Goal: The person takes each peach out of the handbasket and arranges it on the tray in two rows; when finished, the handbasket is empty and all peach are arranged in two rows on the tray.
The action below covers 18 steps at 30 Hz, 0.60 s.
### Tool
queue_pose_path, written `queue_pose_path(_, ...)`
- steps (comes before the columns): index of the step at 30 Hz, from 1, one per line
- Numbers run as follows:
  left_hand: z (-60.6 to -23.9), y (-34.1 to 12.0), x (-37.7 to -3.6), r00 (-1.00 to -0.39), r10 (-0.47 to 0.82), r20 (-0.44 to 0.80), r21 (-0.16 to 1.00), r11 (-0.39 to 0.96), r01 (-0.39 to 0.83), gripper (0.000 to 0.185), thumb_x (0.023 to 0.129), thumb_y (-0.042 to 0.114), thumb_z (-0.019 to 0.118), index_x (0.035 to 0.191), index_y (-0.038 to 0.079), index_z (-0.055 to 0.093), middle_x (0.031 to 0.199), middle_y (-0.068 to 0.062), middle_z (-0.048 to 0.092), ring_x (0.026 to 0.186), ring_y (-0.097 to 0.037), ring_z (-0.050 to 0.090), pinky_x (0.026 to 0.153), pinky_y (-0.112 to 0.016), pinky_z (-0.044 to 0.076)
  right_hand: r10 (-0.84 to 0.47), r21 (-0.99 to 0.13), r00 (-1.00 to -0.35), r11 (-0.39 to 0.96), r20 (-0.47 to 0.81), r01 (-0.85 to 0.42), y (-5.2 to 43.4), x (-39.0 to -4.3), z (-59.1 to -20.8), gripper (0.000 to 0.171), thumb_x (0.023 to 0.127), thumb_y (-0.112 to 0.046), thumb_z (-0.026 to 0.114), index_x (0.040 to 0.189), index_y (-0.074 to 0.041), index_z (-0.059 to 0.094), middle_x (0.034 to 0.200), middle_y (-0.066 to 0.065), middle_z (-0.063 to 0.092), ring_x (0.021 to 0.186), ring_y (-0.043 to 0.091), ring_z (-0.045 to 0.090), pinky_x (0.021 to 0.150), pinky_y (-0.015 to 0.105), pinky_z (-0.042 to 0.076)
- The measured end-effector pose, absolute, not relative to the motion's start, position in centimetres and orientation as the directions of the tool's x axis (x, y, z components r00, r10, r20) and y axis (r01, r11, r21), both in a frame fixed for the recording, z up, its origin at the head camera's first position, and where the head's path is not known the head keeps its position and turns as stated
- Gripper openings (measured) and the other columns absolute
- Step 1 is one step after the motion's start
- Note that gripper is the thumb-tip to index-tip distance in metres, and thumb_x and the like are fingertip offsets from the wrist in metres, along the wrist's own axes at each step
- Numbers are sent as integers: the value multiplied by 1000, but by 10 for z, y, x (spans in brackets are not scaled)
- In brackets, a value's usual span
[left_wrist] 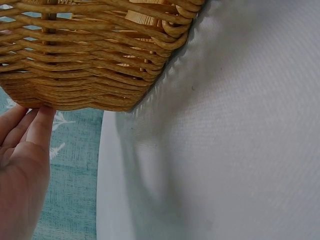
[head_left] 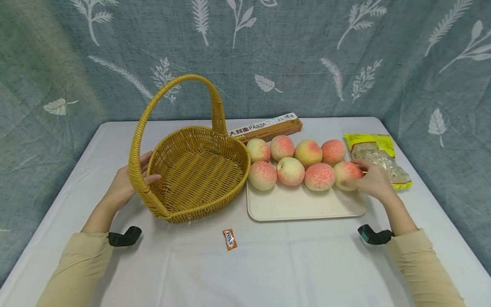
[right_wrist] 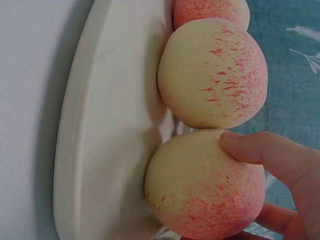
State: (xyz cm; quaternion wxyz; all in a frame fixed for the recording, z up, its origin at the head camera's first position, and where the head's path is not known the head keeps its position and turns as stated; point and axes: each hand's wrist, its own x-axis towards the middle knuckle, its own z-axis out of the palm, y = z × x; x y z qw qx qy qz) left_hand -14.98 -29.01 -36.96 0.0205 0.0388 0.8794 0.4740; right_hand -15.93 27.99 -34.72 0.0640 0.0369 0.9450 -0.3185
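Observation:
A wicker basket (head_left: 199, 209) with a tall arched handle stands on the left of the table. My left hand (head_left: 124, 183) grips its left side at the foot of the handle, thumb over the edge; in the left wrist view the fingertips (left_wrist: 46, 111) touch the woven rim. On the right, a cream tray (head_left: 307, 209) bears several peaches in two rows. My right hand (head_left: 372, 181) holds the peach (head_left: 346, 175) at the front row's right end. Seen from the right wrist, the thumb (right_wrist: 240, 146) lies across this peach, with other fingers partly hidden behind it.
A box of pasta (head_left: 268, 128) lies behind the tray, close to the basket. Right of the peaches is a yellow and clear plastic bag (head_left: 377, 155). One small orange wrapped sweet (head_left: 229, 239) lies in front. A patterned cloth (head_left: 238, 59) hangs behind the table.

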Motion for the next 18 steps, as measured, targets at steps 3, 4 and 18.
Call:
queue_pose_path(3, -367, -290, -149, -994, 106, 12, 832, 550, 69, 76, 83, 25, 63, 142, 16, 17, 140, -12, 29, 124, -30, 32, 94, -22, 36, 27, -584, -984, 802, -174, 125, 278, -161, -346, 83, 72, -38, 69, 133, 4, 32, 125, 31, 38, 110, 42, 39, 87, 54, 38)
queue_pose_path(4, -366, -290, -148, -994, 111, 15, 828, 555, 75, 76, 83, 25, 62, 142, 15, 16, 140, -13, 29, 123, -31, 32, 92, -17, 36, 25, -581, -982, 804, -185, 130, 277, -162, -346, 84, 73, -39, 68, 134, 4, 30, 126, 31, 37, 110, 43, 39, 87, 54, 38)
queue_pose_path(18, -368, -291, -149, -995, 98, -7, 839, 542, 48, 77, 82, 25, 63, 142, 13, 16, 141, -11, 28, 125, -28, 31, 85, -4, 33, -79, -549, -959, 831, -272, 87, 275, -168, -341, 89, 79, -44, 60, 139, 4, 15, 134, 34, 22, 119, 48, 26, 91, 59, 30)
